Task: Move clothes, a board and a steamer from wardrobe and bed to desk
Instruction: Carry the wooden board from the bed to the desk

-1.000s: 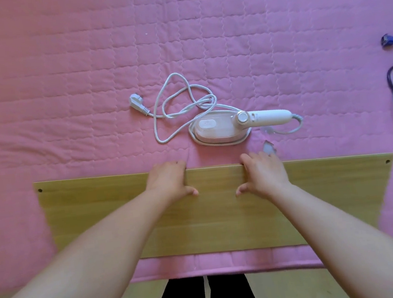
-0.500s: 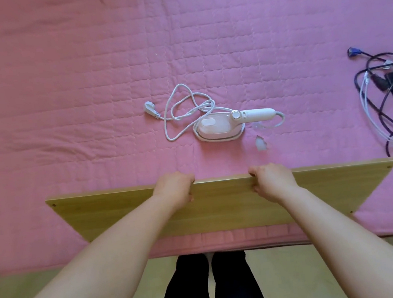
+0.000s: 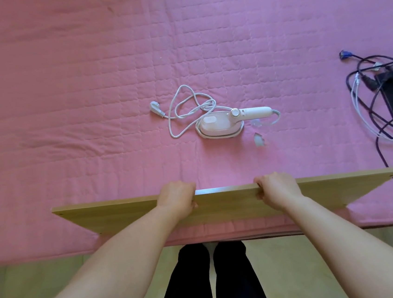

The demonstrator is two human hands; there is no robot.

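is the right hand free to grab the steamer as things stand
Probably not: the right hand grips the board along with the left hand; the steamer lies farther up the bed, unobstructed.

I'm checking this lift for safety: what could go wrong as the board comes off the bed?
1. Both hands, left hand and right hand, grip the board near its middle, so its long ends could swing or tip.
2. The right end lies close to the dark cables and might snag them.
3. The steamer and its loose cord lie just beyond the board's far edge.
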